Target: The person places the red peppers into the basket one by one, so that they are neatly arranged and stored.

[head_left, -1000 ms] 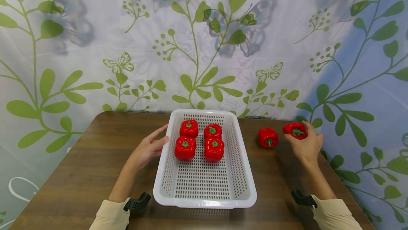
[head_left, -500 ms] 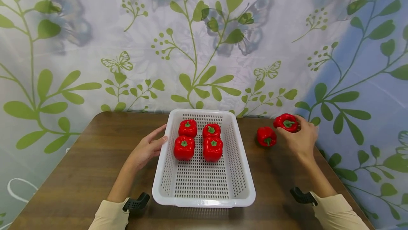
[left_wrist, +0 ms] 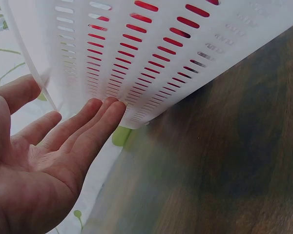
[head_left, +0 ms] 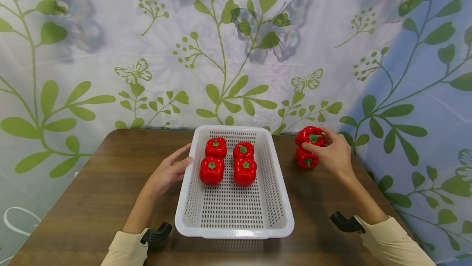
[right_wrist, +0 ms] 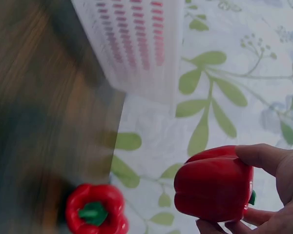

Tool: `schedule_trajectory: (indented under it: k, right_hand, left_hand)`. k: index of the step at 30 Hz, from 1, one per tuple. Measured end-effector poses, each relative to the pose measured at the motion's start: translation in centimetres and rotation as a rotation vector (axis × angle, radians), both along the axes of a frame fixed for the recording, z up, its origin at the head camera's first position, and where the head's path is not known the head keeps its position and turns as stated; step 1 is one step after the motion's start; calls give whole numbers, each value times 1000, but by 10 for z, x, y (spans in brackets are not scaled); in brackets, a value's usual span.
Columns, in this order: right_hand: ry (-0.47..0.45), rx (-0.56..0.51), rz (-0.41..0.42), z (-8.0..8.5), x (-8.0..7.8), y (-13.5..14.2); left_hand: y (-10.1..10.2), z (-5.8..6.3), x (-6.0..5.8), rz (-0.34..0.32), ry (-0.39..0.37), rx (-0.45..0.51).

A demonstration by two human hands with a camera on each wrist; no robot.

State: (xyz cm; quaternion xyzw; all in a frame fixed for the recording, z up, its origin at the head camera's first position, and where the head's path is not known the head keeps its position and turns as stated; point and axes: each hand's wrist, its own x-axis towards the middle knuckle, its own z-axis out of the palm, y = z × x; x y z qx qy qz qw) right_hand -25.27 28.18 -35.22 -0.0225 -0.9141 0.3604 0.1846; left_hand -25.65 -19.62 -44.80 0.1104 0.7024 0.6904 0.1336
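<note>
My right hand (head_left: pixel 334 151) grips a red bell pepper (head_left: pixel 309 135) with a green stem, thumb on one side and fingers on the other. In the right wrist view this held pepper (right_wrist: pixel 214 189) hangs above the level of the table. Another bell pepper (head_left: pixel 307 160) lies on the table below it, partly covered by it in the head view. My left hand (head_left: pixel 170 172) rests with extended fingers against the left side of a white perforated basket (head_left: pixel 236 217). Several red bell peppers, among them a front left one (head_left: pixel 212 171), stand stem up in the basket's far half.
A brown wooden table (head_left: pixel 107 184) carries the basket. Right behind its far edge hangs a cloth (head_left: pixel 228 44) printed with leaves and butterflies. The basket's right rim (head_left: pixel 282 176) rises between the right hand's side and the peppers inside.
My right hand has carried its bell pepper leftward and slightly up, from beside the lone table pepper to over it. The left hand stays at the basket's side.
</note>
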Motion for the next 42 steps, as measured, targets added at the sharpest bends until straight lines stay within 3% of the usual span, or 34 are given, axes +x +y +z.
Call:
schedule_trajectory:
  k: [10,22,35,42]
  right_hand:
    - [-23,3,130,23,0,-37]
    - [-105,2,352,43,6,-104]
    - [-237,82,504,42,21,-157]
    - [-253,133,649,34,23,-176]
  left_hand:
    - [0,0,-1,-2,-3,8]
    - [-2,0,-2,-21,-1,35]
    - [2,4,2,11,49,-33]
    - [2,2,2,22,54,-56]
